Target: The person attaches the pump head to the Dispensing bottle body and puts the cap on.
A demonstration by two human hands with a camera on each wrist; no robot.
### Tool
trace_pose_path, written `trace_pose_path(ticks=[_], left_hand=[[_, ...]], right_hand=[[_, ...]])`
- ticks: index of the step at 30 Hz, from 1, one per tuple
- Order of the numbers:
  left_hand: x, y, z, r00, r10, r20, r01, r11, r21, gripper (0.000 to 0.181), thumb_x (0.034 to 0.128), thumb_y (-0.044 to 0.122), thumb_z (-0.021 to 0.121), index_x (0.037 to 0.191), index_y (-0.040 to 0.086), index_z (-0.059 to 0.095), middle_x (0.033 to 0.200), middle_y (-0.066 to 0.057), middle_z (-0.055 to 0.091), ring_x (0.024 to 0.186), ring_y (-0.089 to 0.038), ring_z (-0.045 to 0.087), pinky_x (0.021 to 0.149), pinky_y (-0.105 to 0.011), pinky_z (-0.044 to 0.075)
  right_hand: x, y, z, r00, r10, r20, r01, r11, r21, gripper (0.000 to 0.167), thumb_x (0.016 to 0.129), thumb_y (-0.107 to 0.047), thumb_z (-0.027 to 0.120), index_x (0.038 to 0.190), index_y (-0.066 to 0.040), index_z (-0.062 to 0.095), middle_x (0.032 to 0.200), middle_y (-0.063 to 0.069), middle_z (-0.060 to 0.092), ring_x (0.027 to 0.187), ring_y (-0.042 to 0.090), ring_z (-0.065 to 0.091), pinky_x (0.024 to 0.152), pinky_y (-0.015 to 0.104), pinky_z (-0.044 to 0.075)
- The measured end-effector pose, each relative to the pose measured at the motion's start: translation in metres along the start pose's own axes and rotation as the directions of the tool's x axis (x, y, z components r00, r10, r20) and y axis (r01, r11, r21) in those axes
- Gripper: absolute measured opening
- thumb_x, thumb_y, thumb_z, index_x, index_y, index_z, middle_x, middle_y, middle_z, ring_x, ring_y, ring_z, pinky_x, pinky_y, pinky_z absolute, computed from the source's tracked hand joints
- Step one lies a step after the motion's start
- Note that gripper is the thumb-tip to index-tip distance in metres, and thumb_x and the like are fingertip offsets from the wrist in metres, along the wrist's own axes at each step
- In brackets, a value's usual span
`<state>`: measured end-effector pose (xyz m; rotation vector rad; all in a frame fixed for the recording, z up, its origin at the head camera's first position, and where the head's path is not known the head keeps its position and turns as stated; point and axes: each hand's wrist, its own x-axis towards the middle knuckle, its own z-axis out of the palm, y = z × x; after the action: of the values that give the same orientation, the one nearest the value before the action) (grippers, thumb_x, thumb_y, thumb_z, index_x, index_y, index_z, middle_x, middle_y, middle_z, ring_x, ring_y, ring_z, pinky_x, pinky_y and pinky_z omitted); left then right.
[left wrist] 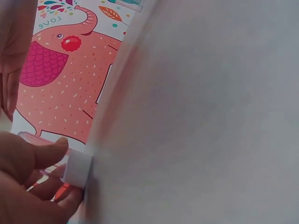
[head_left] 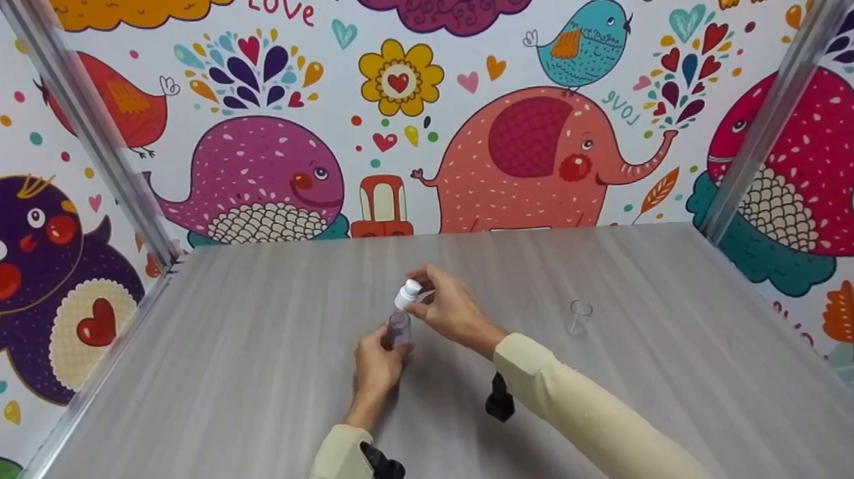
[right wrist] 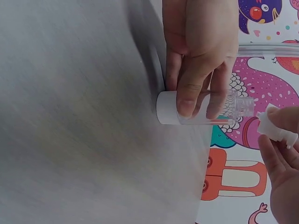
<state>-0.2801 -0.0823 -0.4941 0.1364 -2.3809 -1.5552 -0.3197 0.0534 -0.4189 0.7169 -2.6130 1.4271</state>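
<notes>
My left hand grips a small clear bottle with a white base, thumb on one side and fingers on the other. Its threaded neck is uncovered. Just above the neck, my right hand pinches a white pump top between thumb and fingers. The pump top is tilted, and a narrow gap shows between it and the neck in the right wrist view. Whether the bottle's base touches the table cannot be told. To the right, a clear cap stands on the table.
The grey wood-grain table runs back to a wall with printed cartoon animals. Metal posts rise at both back corners. Black camera mounts hang from both wrists.
</notes>
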Motion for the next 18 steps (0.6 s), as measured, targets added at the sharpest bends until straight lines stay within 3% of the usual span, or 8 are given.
trace_pose_path(ticks=[11,18], left_hand=[[0.0,0.0,-0.001,1.0,-0.004,0.005,0.004,1.0,0.007,0.037,0.0811,0.002,0.076,0.118,0.002,0.071,0.104,-0.02,0.075,0.091,-0.027,0.068,0.08,-0.041,0.054],[0.001,0.0,-0.001,1.0,0.004,-0.015,-0.003,0.998,0.057,0.03,0.0775,0.004,0.077,0.108,0.005,0.075,0.081,-0.01,0.068,0.076,-0.02,0.055,0.07,-0.035,0.046]], right_hand=[[-0.001,-0.002,0.006,1.0,0.012,0.011,-0.012,1.0,0.019,0.036,0.088,-0.003,0.073,0.122,-0.005,0.06,0.116,0.011,0.068,0.107,0.022,0.068,0.094,0.035,0.055],[-0.001,-0.002,0.011,1.0,-0.012,0.022,0.012,1.0,-0.005,0.038,0.089,-0.004,0.072,0.125,-0.004,0.061,0.119,0.012,0.067,0.11,0.024,0.068,0.097,0.035,0.054]])
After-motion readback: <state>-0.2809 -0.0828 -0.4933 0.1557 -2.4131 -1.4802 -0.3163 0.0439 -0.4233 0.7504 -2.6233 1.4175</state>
